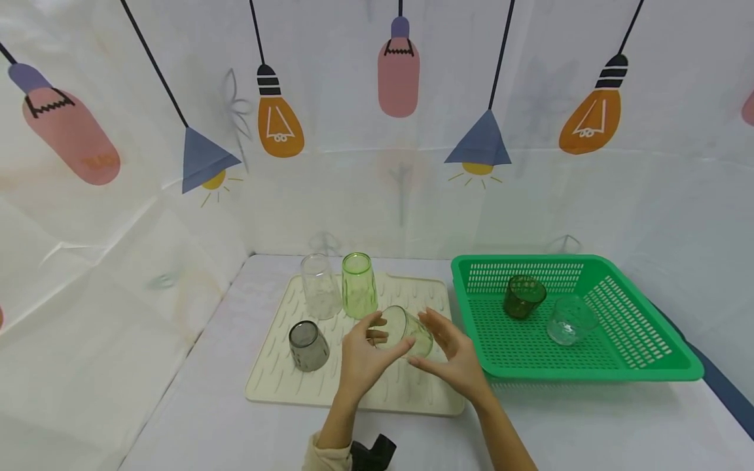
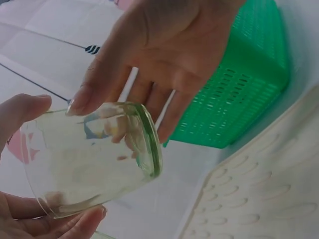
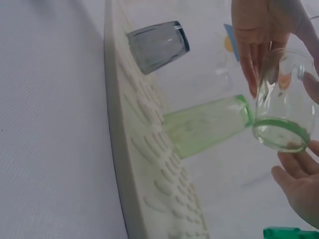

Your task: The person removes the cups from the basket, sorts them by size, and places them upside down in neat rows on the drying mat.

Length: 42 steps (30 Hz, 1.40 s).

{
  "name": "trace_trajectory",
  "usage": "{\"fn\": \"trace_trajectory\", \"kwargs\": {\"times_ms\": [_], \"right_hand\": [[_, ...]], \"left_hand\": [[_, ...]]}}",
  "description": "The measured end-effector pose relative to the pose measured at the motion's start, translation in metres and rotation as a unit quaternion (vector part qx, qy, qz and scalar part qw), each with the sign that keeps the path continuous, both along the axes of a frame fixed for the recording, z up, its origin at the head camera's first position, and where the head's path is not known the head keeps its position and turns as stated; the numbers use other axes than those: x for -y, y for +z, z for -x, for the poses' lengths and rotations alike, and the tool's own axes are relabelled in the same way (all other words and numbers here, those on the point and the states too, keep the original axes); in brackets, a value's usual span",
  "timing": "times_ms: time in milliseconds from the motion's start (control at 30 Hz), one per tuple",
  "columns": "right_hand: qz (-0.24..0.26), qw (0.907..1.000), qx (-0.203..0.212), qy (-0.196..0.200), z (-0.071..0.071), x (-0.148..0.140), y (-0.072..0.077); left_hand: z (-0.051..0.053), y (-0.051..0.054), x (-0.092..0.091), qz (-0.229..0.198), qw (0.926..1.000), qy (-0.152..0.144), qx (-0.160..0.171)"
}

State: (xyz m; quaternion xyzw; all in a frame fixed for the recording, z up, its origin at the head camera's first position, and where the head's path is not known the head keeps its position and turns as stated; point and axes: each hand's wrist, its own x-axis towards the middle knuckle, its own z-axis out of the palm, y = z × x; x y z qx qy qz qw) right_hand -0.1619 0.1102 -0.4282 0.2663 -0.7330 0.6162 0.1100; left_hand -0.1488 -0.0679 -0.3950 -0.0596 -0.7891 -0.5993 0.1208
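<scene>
Seen from the head, the left hand [image 1: 365,358] and the right hand [image 1: 453,358] frame a pale glass [image 1: 421,339], tilted above the ribbed mat [image 1: 300,392], its mouth toward the left hand and its base toward the right. The right hand is held wide, thumb well apart from the fingers. A grey glass [image 1: 309,352], a green glass [image 1: 359,289] and a clear glass [image 1: 321,288] stand on the mat, with the green basket [image 1: 595,375] beside it on the bench [image 1: 194,405]. I'd work over the mat's bare front part, where there's room to move without knocking the others.

From the left wrist, the left hand has its thumb on one side of the mouth and fingers on the other, a fair hold, though smooth glass could slip. The right thumb lies over the wall toward the heavier-looking base, so the right fingers would do well to support that end before the left lets go.

From the right wrist, the pale glass is up off the mat, though the green glass looks close behind it; I can't judge the true gap. The right fingers are by the base, and I can't tell whether they bear any weight. Best be sure of that first, turn the glass slowly, and press lightly.
</scene>
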Motion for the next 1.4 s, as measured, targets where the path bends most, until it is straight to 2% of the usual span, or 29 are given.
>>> {"fn": "trace_trajectory", "kwargs": {"times_ms": [100, 233, 367, 500, 600, 633, 700, 767, 833, 867, 933, 1067, 1133, 1267, 1400], "right_hand": [[0.041, 0.9985, 0.027, 0.024, 0.001, -0.001, -0.003], [0.094, 0.9917, 0.074, 0.047, 0.001, 0.000, -0.005], [0.165, 0.9776, 0.110, 0.071, 0.000, 0.006, -0.006], [0.235, 0.9607, 0.119, 0.087, 0.000, 0.013, -0.005], [0.268, 0.9511, 0.126, 0.086, -0.001, 0.017, -0.004], [0.275, 0.9486, 0.132, 0.082, -0.001, 0.018, -0.004], [0.288, 0.9429, 0.151, 0.070, -0.001, 0.019, -0.002], [0.296, 0.9378, 0.173, 0.054, 0.000, 0.019, 0.000], [0.300, 0.9337, 0.191, 0.038, 0.002, 0.019, 0.001], [0.302, 0.9316, 0.200, 0.032, 0.003, 0.018, 0.002], [0.300, 0.9293, 0.215, 0.018, 0.005, 0.016, 0.002], [0.296, 0.9238, 0.243, -0.003, 0.011, 0.013, 0.000], [0.295, 0.9217, 0.252, -0.007, 0.014, 0.011, -0.002], [0.287, 0.9216, 0.261, -0.010, 0.019, 0.010, -0.005], [0.278, 0.9248, 0.259, -0.012, 0.025, 0.013, -0.009]], "left_hand": [[0.000, 0.000, 0.003, -0.052, 0.9983, -0.019, 0.018], [0.000, -0.001, 0.006, -0.115, 0.9911, -0.048, 0.049], [0.002, -0.001, 0.006, -0.156, 0.9830, -0.066, 0.070], [0.003, -0.003, 0.004, -0.198, 0.9722, -0.082, 0.093], [0.004, -0.005, 0.003, -0.222, 0.9649, -0.095, 0.103], [0.003, -0.005, 0.003, -0.225, 0.9640, -0.099, 0.102], [0.002, -0.006, 0.003, -0.208, 0.9694, -0.095, 0.089], [-0.002, -0.008, 0.004, -0.173, 0.9802, -0.074, 0.060], [-0.006, -0.012, 0.006, -0.140, 0.9890, -0.043, 0.016], [-0.008, -0.014, 0.009, -0.126, 0.9916, -0.026, -0.010], [-0.012, -0.019, 0.017, -0.114, 0.9917, -0.003, -0.060], [-0.019, -0.027, 0.040, -0.110, 0.9819, 0.016, -0.153], [-0.020, -0.030, 0.054, -0.099, 0.9750, 0.038, -0.196], [-0.023, -0.037, 0.085, -0.054, 0.9606, 0.109, -0.250], [-0.026, -0.046, 0.117, 0.040, 0.9434, 0.211, -0.253]]}}
